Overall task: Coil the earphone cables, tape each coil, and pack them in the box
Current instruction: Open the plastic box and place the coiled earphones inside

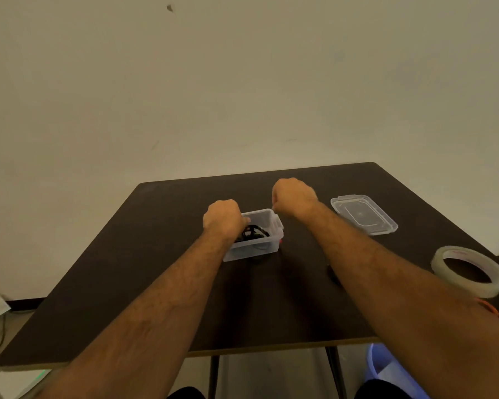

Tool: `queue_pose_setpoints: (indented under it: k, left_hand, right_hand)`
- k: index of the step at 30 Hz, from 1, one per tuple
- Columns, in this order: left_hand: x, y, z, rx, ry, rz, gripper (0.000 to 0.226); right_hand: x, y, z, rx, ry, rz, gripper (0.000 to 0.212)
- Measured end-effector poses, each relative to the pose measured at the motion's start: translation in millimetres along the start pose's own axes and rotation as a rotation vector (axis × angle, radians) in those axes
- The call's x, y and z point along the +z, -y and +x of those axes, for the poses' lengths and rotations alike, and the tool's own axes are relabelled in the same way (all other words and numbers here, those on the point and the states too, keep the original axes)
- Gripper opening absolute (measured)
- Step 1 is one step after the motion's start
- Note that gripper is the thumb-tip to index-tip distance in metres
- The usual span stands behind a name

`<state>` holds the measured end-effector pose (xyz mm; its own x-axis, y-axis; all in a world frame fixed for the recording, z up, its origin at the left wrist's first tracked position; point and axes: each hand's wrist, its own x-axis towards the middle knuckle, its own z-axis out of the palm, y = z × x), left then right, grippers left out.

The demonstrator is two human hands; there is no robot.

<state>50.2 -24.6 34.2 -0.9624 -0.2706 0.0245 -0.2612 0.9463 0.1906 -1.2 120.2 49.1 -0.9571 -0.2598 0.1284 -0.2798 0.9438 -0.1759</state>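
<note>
While the left hand [221, 216] curls at the box [254, 240] rim, apparently steadying it | black earphone cables [252, 234] lie inside | right hand [293, 197] hovers clenched, grasp unclear | lid [363, 214] and tape roll [470, 270] wait aside on counter [156, 254].

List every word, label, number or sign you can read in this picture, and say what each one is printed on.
No text can be read.
Tape roll: reddish marks on the inner core, too blurred to read.
Clear lid: only moulded lines, no letters.
Clear box: no label visible.
</note>
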Motion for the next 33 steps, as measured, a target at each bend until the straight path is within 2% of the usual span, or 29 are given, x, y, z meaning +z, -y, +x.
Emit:
queue_pose_setpoints:
  k: [3, 6, 9, 11, 15, 19, 22, 28, 33]
  left_hand:
    - [-5.8, -17.4, -9.3, 0.067, -0.066, 0.017, 0.031]
    - [-4.7, -52.5, -25.4, 0.157, -0.057, -0.043, 0.031]
    - [8.8, -91.6, -45.9, 0.262, 0.011, -0.109, 0.034]
    - [23.1, -113.1, -56.3, 0.29, 0.083, -0.133, 0.036]
    - [51.1, -137.3, -68.6, 0.223, 0.263, -0.15, 0.038]
    - [67.2, -146.6, -72.7, 0.136, 0.36, -0.167, 0.03]
    - [73.0, -146.3, -71.9, 0.117, 0.353, -0.178, 0.023]
    - [74.0, -133.3, -69.2, 0.117, 0.338, -0.304, 0.024]
    - [45.6, -111.3, -61.9, 0.169, 0.203, -0.423, 0.018]
  right_hand:
    - [-17.4, -31.4, -11.5, 0.062, -0.031, 0.095, 0.006]
    - [-29.8, -69.3, -28.2, 0.126, 0.006, 0.122, 0.005]
    - [-35.3, -103.4, -45.8, 0.217, 0.126, 0.122, 0.007]
    - [-36.1, -123.4, -61.5, 0.292, 0.24, 0.148, 0.017]
    - [-31.1, -147.4, -89.9, 0.358, 0.379, 0.176, 0.035]
    - [-17.2, -152.0, -105.9, 0.373, 0.482, 0.249, 0.037]
    - [-3.8, -145.5, -110.2, 0.348, 0.462, 0.273, 0.03]
    - [3.9, -133.4, -106.2, 0.33, 0.396, 0.267, 0.017]
    - [-16.9, -114.4, -91.9, 0.24, 0.301, 0.296, 0.01]
